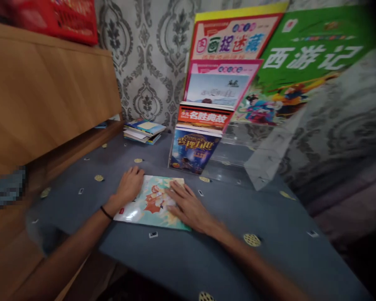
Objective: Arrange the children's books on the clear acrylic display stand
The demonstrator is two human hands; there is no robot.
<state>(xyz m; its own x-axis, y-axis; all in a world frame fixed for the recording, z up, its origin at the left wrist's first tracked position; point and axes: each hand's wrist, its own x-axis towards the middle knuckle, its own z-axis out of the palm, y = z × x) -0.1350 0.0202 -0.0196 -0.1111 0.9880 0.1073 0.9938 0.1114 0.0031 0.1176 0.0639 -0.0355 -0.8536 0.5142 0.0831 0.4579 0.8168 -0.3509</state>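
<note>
A thin picture book (155, 202) with a glossy pale green cover lies closed on the cloth-covered table. Its cover shows a cartoon figure with a red-brown cape. My left hand (130, 186), with a dark band at the wrist, rests along the book's left edge near the far corner; its fingers lie close together and slightly bent, the thumb hidden. Flat across the right part of the cover is my right hand (188, 207), fingers apart. Just beyond the book, a clear stepped display rack (230, 169) holds several upright books, with a dark blue book (194, 150) in front.
A small stack of books (146, 130) lies at the back left against the patterned wall (150, 92). Tall books stand in the rack, including a green one (285, 54). A wooden cabinet (53, 92) borders the left side, with a red basket (72, 21) on top.
</note>
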